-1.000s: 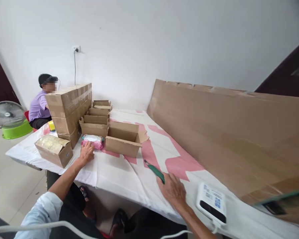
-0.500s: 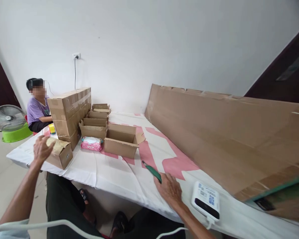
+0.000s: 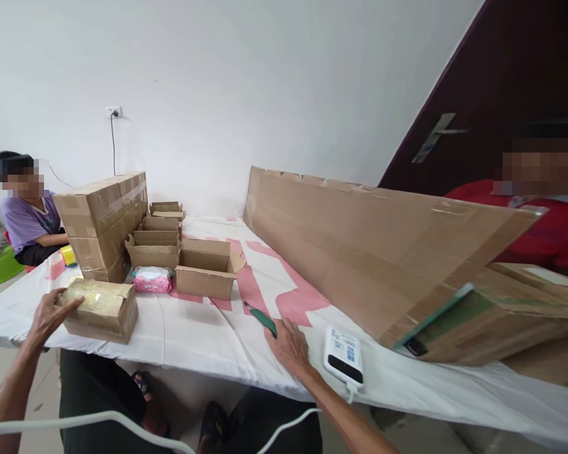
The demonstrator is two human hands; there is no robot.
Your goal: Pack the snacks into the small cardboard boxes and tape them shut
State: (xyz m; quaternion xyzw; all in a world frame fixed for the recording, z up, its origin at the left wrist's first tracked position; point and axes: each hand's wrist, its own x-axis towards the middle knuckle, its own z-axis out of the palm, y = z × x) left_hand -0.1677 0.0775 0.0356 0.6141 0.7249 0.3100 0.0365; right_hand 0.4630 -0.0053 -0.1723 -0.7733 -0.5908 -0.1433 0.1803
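My left hand (image 3: 48, 315) grips the near left end of a small taped cardboard box (image 3: 100, 308) lying on the white and pink table cover (image 3: 194, 331). My right hand (image 3: 291, 345) rests on the cover and holds a green-handled cutter (image 3: 261, 318) that points away from me. A pink pack of wipes (image 3: 152, 279) lies just beyond the small box, beside an open carton (image 3: 206, 273).
Sealed cartons (image 3: 101, 221) are stacked at the back left, with several open cartons (image 3: 155, 236) behind the wipes. A long flat cardboard sheet (image 3: 360, 246) stands along the right. A white power bank (image 3: 343, 354) lies by my right hand. One person (image 3: 23, 217) sits far left, another (image 3: 544, 208) at right.
My left hand left the wipes, swung left and took hold of the small taped box. The view turned to the right, which brought the person at right into sight. My right hand stayed put.
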